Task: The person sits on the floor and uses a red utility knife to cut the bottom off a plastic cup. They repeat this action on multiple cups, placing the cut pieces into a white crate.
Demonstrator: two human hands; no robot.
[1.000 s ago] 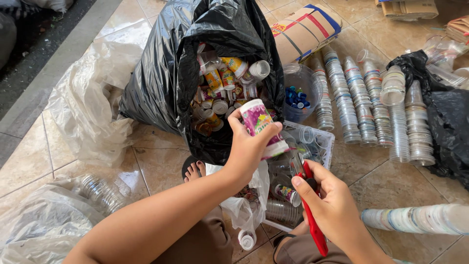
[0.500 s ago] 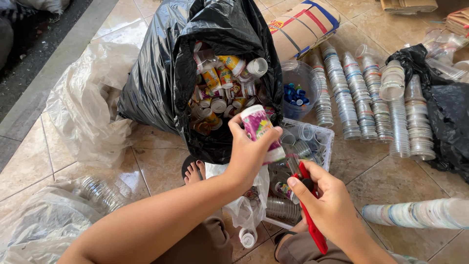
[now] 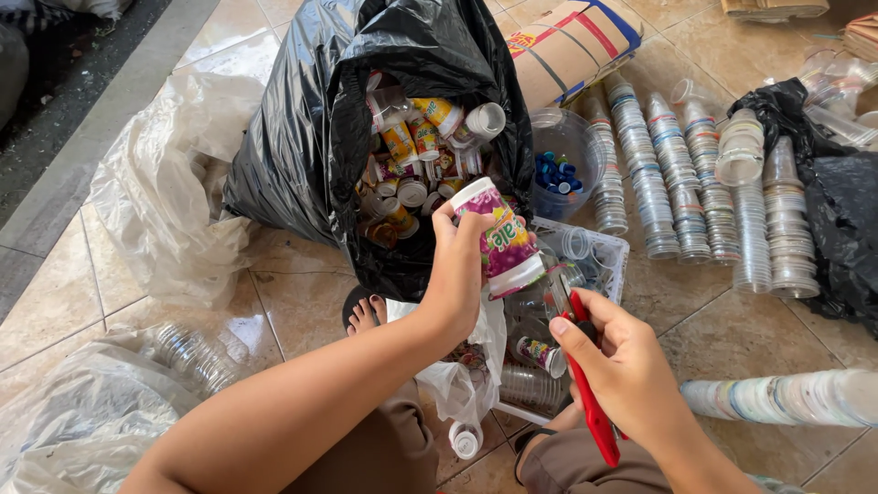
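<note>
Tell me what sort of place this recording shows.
Probably an informal sorting spot for used plastic packaging, on a tiled floor. A black plastic bag spills small printed bottles, long rows of nested clear plastic cups lie alongside, and a clear tub of blue caps sits nearby.

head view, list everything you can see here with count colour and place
plastic cup: one, purple and white, in left hand
cutter: one, red, in right hand
rubbish bag: one, black, top centre, full of small cups
stacked cups: several rows, clear, on floor at right
bowl of caps: one, clear with blue caps, beside the bag
basket: one, white, under the hands
cardboard box: one, brown, top
plastic sheets: clear, left
left hand: grips cup
right hand: grips cutter
</note>
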